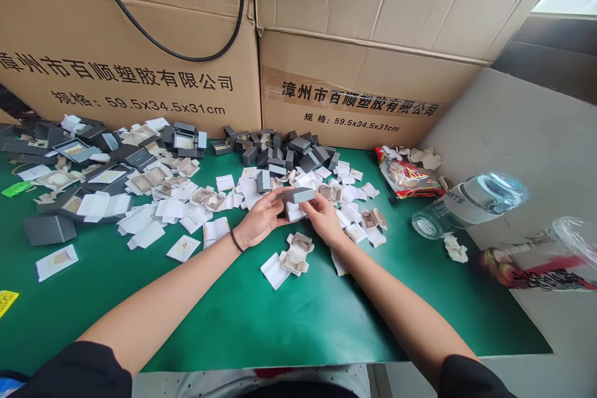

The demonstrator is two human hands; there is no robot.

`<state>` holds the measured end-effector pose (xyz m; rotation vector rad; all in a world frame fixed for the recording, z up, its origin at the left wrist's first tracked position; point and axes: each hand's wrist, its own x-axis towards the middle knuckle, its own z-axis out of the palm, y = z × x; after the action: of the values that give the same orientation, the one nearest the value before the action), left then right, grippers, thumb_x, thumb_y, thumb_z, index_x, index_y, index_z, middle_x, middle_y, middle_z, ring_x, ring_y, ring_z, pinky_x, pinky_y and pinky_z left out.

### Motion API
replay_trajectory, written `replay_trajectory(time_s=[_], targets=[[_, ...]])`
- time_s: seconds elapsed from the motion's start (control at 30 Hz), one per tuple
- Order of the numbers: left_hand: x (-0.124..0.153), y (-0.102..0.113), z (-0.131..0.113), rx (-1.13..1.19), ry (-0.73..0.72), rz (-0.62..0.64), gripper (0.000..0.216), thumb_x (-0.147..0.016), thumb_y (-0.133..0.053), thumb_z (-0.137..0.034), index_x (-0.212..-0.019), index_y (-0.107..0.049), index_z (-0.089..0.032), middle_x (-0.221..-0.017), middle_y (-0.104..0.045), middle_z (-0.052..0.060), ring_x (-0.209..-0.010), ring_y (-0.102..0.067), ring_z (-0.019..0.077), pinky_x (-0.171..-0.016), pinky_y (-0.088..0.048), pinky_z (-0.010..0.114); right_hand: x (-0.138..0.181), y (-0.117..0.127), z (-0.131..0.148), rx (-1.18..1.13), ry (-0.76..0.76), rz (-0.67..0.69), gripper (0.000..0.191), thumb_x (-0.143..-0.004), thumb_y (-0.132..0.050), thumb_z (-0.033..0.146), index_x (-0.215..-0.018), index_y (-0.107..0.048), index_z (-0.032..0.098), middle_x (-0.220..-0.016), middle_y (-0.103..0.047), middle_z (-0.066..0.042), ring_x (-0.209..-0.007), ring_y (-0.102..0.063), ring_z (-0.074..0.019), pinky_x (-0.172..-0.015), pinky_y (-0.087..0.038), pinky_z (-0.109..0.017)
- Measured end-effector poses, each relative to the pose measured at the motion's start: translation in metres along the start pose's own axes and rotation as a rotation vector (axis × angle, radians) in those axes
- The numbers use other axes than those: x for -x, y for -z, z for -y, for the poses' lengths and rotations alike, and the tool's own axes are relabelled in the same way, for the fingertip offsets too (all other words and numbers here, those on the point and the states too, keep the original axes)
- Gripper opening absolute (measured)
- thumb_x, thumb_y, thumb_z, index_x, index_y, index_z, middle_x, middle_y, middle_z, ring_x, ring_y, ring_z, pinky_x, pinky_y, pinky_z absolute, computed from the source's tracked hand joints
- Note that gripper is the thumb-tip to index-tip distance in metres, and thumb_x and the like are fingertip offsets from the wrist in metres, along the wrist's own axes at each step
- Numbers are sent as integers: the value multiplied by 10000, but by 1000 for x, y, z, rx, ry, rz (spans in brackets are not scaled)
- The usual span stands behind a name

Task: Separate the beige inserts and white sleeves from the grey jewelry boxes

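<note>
Between both hands, above the green table, is a small dark grey hinged box (pixel 299 195) with its lid raised and a pale inside. My left hand (pixel 263 217) grips the box's left side with curled fingers. From the right, my right hand (pixel 323 216) holds it, thumb near the opening. Just below the hands lie an unfolded beige cardboard insert (pixel 297 254) and a white paper card (pixel 275 271). White papers and more inserts spread around both hands. What the fingertips press behind the box is hidden.
Piles of dark grey boxes (pixel 308 152) stand along two large cartons (pixel 345 87). On the right are a red snack bag (pixel 405 174), a clear bottle (pixel 466 202), crumpled tissue (pixel 455 249) and a plastic cup (pixel 555 255). A black cable (pixel 181 57) hangs ahead.
</note>
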<state>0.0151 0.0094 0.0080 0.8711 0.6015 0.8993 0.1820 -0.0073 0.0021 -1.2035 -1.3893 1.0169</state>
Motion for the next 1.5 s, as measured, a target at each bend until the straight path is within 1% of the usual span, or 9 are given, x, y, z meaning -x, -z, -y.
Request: replay_trajectory(time_s=[0.4,0.7,0.8,0.87,0.97,1.03,1.17,1.33,1.5], targets=[[1,-2,4,-100,34,-57,325,-740,-676,-277,-1046,-614,-189,-933,-669,52,-868,-639,184,-754,-561,351,3,-6,-3,-37,-16,-92,268,-738,-596,443,-843,-566,199,-657,-566,25,-566,-495,-111,-552,-416,-231],[-2,1,3,-92,80,-89,254,-748,-656,-257,-969,-637,-134,-887,-692,84,-815,-666,205,-697,-578,362,8,-5,7,-27,21,-50,272,-836,-463,463,-824,-546,205,-577,-466,46,-531,-437,-105,-540,-379,-234],[-2,-1,6,-69,-46,-93,364,-751,-664,-288,-1091,-602,-174,-1047,-669,90,-972,-633,230,-818,-547,410,9,-8,6,16,64,-180,234,-798,-522,421,-894,-553,210,-646,-495,39,-578,-444,-107,-570,-386,-231],[-3,-2,7,-85,-141,-123,464,-759,-658,-312,-1197,-545,-212,-1170,-624,89,-1094,-575,251,-898,-503,445,9,-9,5,44,92,-230,203,-770,-555,397,-819,-561,200,-660,-502,32,-593,-439,-104,-579,-385,-229],[-2,-3,7,-255,-235,-131,553,-750,-666,-314,-1269,-503,-220,-1296,-546,89,-1217,-478,280,-1004,-417,465,7,-7,5,26,55,-149,208,-733,-570,370,-666,-578,173,-646,-525,19,-568,-419,-95,-548,-369,-227],[1,-2,7,-431,-283,-59,536,-759,-653,-309,-1268,-520,-205,-1345,-500,86,-1264,-424,287,-1053,-371,442,5,-5,3,-59,-8,-94,178,-688,-582,328,-626,-595,162,-603,-524,27,-527,-395,-84,-509,-346,-221],[9,0,7,-703,-447,93,478,-829,-554,-322,-1296,-496,-236,-1419,-396,56,-1314,-350,280,-1036,-407,411,6,-4,2,-254,-130,-111,128,-596,-604,256,-654,-642,148,-492,-468,60,-446,-333,-59,-435,-286,-200],[17,-2,7,-948,-768,45,407,-847,-538,-266,-1253,-539,-236,-1379,-448,58,-1253,-445,255,-1010,-444,406,16,-8,8,-351,-133,-106,135,-574,-654,242,-667,-661,145,-564,-524,44,-483,-382,-58,-450,-324,-191],[16,-3,11,-1002,-930,50,441,-853,-528,-203,-1289,-496,-261,-1372,-465,79,-1226,-481,239,-982,-468,397,15,-7,10,-447,-151,-11,142,-561,-699,244,-638,-629,147,-604,-545,30,-536,-434,-75,-514,-375,-212]])
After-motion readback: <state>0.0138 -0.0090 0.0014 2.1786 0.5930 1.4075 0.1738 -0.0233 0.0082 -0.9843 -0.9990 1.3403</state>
